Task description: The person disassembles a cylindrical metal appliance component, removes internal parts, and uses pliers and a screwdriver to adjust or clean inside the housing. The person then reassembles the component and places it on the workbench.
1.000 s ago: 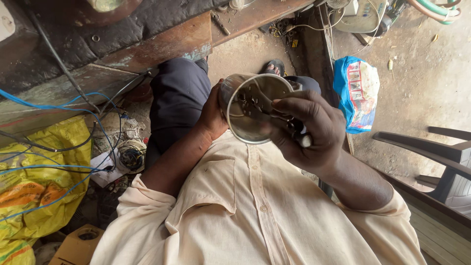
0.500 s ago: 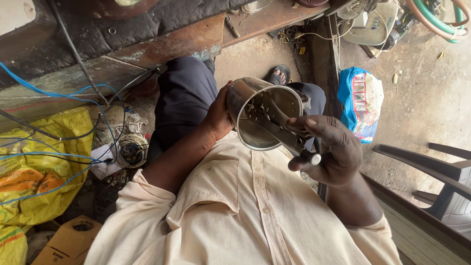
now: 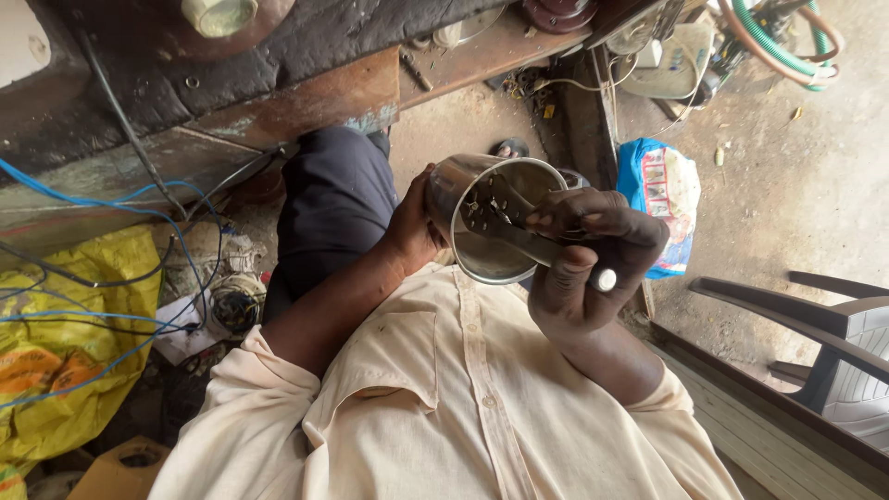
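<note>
Head view: left hand wraps its fingers closed around the outside of a steel cup, held tilted above the person's lap at centre. Right hand closes its fingers on a metal tool reaching inside the cup; a blue bag lies on the floor to the right.

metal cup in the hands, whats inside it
Inside the metal cup, a slim metal tool held by the right hand reaches in, with small dark bits on the inner wall. The left hand grips the outside. The tool's tip and the cup's bottom are unclear.
</note>
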